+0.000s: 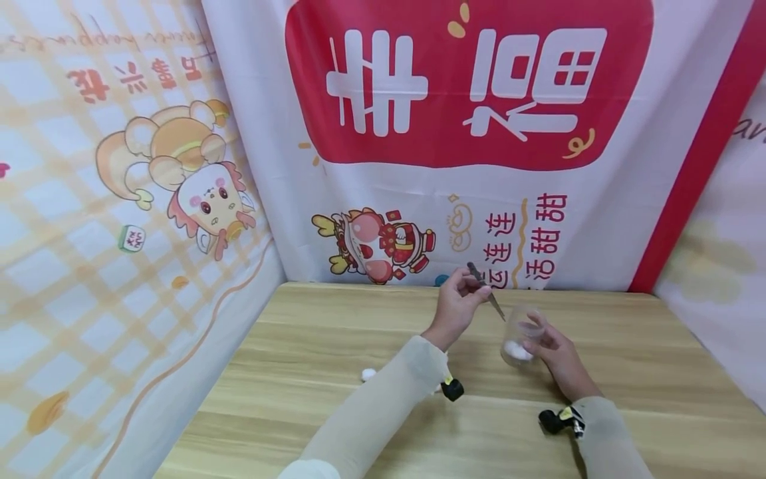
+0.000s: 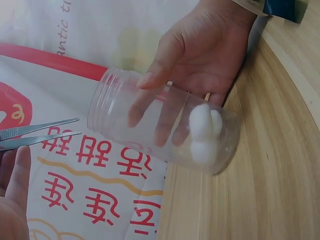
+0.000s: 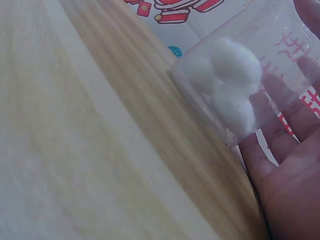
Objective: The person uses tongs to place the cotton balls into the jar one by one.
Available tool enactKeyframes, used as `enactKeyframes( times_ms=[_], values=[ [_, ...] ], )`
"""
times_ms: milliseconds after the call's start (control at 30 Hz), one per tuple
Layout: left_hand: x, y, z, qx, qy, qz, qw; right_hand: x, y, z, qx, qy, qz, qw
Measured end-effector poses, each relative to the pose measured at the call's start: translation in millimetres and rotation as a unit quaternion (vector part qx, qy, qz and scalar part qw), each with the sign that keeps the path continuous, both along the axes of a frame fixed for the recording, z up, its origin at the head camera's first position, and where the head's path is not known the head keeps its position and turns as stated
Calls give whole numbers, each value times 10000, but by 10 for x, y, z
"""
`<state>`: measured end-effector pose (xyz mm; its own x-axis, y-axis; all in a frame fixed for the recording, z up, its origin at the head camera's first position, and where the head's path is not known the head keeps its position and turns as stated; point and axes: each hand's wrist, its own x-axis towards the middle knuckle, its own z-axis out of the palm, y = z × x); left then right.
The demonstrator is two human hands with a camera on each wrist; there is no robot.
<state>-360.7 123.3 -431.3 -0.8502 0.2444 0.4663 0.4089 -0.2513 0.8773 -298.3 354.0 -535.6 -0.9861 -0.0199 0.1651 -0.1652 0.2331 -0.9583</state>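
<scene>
My left hand [image 1: 457,306] pinches metal tweezers [image 1: 487,295] between thumb and fingers. In the left wrist view the tweezers [image 2: 40,134] point at the jar's mouth, their tips apart and nothing between them. My right hand [image 1: 559,356] grips a clear plastic jar [image 1: 518,324], fingers wrapped round its side. It has no lid, and it tilts with its mouth towards the tweezers. Several white cotton balls [image 2: 203,132] lie at the jar's bottom, seen closer as white cotton [image 3: 234,70] in the right wrist view.
A loose cotton ball [image 1: 368,374] lies on the wooden table [image 1: 269,372] beside my left forearm. Another bit of white shows partly hidden behind that sleeve. Printed cloth [image 1: 383,179] hangs at the table's far edge, with more cloth [image 1: 120,279] along the left.
</scene>
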Motion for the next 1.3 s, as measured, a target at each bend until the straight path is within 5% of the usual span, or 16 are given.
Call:
enactKeyframes(
  times_ms=[533, 1300],
  values=[
    [3, -315, -48, -188, 238, 48, 9995, 29, 20, 4, 81, 57, -26, 9999],
    [-30, -773, -302, -811, 313, 567, 9946, 19, 14, -45, -30, 252, 73, 9997]
  ],
)
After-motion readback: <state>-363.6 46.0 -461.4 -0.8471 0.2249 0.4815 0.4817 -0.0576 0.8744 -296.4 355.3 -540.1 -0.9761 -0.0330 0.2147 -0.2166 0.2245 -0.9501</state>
